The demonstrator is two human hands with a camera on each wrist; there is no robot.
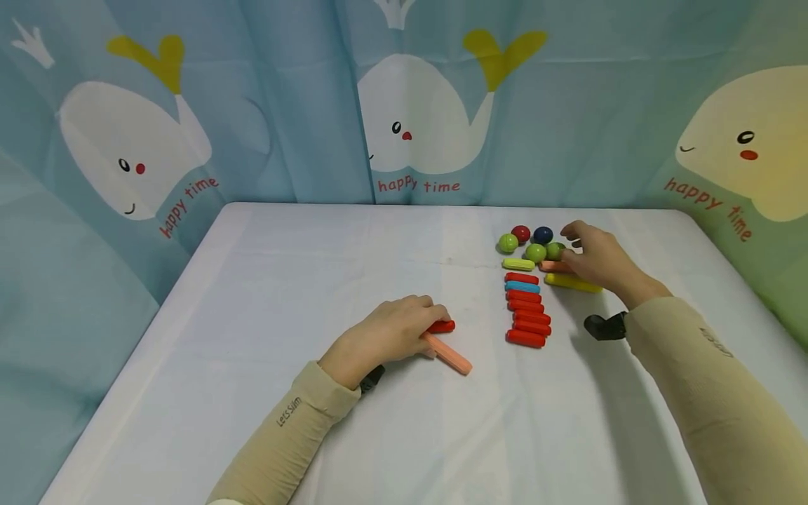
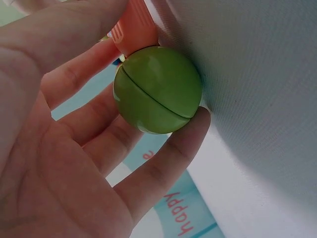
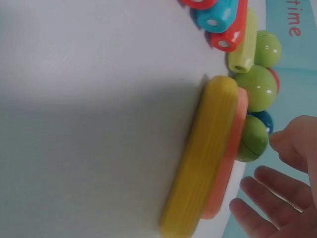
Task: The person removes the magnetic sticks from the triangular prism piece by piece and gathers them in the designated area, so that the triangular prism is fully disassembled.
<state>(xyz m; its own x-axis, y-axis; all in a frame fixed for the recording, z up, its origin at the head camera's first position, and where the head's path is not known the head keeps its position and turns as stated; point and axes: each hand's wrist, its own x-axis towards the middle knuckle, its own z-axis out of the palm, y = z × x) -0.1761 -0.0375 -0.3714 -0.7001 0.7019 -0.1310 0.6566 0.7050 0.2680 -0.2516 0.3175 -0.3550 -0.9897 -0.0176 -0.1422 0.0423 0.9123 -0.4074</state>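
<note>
Low over the middle of the table, my left hand (image 1: 391, 326) grips a green ball (image 2: 158, 91) with curved fingers. Against the ball sits the end of an orange ridged stick (image 1: 449, 354), with my thumb over that stick in the left wrist view. A short red stick (image 1: 442, 327) shows at the fingertips. At the far right, my right hand (image 1: 602, 259) holds nothing, its fingers loosely bent beside a green ball (image 3: 253, 140). Below that hand, a long yellow stick (image 3: 200, 158) lies alongside another orange stick (image 3: 229, 168).
A column of several short red sticks (image 1: 527, 306) lies between my hands, with a blue stick (image 1: 522, 287) among them. Behind it are a yellow-green stick (image 1: 518, 264), a red ball (image 1: 520, 233), a dark blue ball (image 1: 543, 235) and more green balls (image 1: 508, 243). A whale-print curtain (image 1: 303, 105) hangs behind.
</note>
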